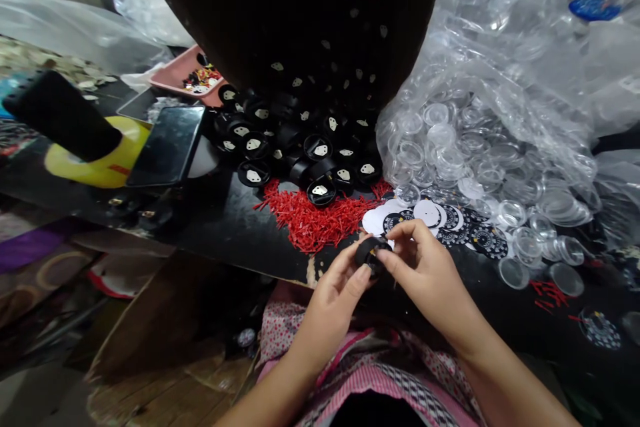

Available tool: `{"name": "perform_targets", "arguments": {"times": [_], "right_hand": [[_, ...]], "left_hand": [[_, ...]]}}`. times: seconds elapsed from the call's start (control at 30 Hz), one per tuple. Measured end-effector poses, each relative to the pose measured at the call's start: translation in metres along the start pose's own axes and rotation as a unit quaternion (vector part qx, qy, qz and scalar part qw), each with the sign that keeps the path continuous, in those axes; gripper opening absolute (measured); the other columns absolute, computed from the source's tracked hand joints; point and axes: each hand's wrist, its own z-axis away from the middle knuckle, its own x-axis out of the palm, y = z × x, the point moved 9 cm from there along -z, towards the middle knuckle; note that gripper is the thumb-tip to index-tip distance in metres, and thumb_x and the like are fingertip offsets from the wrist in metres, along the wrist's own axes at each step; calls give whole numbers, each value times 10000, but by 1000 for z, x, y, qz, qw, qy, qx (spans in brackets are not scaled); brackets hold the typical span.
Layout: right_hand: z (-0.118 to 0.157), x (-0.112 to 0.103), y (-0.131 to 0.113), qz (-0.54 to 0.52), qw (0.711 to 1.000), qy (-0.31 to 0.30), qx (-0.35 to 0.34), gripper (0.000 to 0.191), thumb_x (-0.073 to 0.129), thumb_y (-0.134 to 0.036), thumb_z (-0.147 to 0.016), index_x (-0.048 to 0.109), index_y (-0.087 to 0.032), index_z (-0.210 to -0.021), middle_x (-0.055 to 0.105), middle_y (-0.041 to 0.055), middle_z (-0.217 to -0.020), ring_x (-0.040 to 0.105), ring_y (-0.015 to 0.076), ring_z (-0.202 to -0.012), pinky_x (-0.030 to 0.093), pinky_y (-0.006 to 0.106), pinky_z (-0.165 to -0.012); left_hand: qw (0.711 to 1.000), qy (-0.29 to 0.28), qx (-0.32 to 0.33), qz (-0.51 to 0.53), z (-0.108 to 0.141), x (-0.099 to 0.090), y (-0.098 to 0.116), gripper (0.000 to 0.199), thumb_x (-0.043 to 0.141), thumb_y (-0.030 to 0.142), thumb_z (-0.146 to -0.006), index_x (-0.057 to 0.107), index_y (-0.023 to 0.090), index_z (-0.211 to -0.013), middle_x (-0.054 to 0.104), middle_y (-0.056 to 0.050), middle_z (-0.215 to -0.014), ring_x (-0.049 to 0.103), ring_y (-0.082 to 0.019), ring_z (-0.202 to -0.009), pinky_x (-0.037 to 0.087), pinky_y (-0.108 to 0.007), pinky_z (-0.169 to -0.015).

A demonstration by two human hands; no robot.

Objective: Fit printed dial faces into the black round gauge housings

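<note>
The pink patterned garment [345, 373] of the person lies nearest the camera, at the lower edge of the view. Above it, near the front edge of the black tabletop [225, 227], is the black round part [367, 252]. The left hand [340, 287] holds this part between fingers and thumb. The right hand [423, 267] is set narrow, thumb and forefinger at the part's right side; whether they grip the part or a smaller piece cannot be told.

Just beyond the hands lie red pieces [320, 220] and, to the right, printed discs [487, 240] with white markings too small to read. Clear round covers [515, 213] spill from a plastic bag [475, 67] on the right. Black housings [300, 167] stand behind the red pieces.

Tabletop surface is exposed between the red pieces and the phone [167, 147], and below the discs. The yellow roll [75, 167], left of the phone, bears a red mark, illegible here.
</note>
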Motion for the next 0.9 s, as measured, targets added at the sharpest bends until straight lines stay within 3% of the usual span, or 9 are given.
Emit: {"name": "perform_targets", "arguments": {"times": [0.17,0.33,0.4,0.47,0.53,0.6,0.77,0.9], "right_hand": [[11,15,2,-3,998,-63,-9,138,537,-261,-907,551,-233,-1041,625,1,-875,596,142,-743,471,270,-671],[14,29,-10,58,990,-100,-82,221,480,-212,-941,557,-226,-1148,666,29,-986,626,156,-844,460,293,-759],[3,35,-15,152,976,-105,-112,181,500,-229,-951,607,-223,-1097,686,29,-971,628,177,-872,430,326,-800],[-15,39,-19,300,942,-74,-134,143,505,-228,-953,644,-201,-976,697,45,-928,620,220,-905,386,373,-831],[-32,46,-21,414,898,-47,-140,159,509,-254,-952,640,-176,-907,697,76,-895,613,262,-908,356,405,-825],[-43,53,-22,461,876,-36,-138,195,522,-314,-947,629,-153,-916,697,108,-908,610,288,-900,341,422,-820],[-47,58,-21,467,873,-34,-139,156,505,-253,-940,616,-153,-892,701,109,-875,614,266,-862,321,399,-805],[-37,52,-24,436,885,-41,-159,139,517,-236,-938,599,-175,-843,689,63,-826,609,228,-820,318,358,-755]], "left_hand": [[996,-4,6,-94,3,0,3,288,608,248,-889,638,271,-1175,671,-35,-1289,608,-199,-1203,466,-331,-1041],[968,22,41,-247,10,-30,20,308,614,234,-871,658,289,-1171,716,-20,-1170,656,-198,-1079,478,-330,-982],[977,62,16,-205,10,-50,20,310,645,276,-855,664,280,-1165,733,-21,-1104,673,-206,-1031,504,-330,-941],[988,104,-5,-117,10,-66,18,307,681,319,-831,666,260,-1132,739,-20,-1046,686,-204,-980,533,-327,-895],[992,125,-3,-35,8,-70,15,259,714,328,-806,667,237,-1045,739,-13,-990,693,-193,-919,554,-330,-864],[991,131,8,27,6,-68,12,203,724,320,-797,651,223,-960,741,-15,-971,697,-196,-910,561,-356,-876],[988,138,14,74,3,-58,8,193,663,357,-848,627,246,-1001,739,-49,-1077,681,-245,-1036,530,-424,-964],[990,115,23,73,-2,-49,11,229,590,379,-898,588,277,-1103,730,-45,-1121,661,-254,-1093,535,-417,-938]]}}
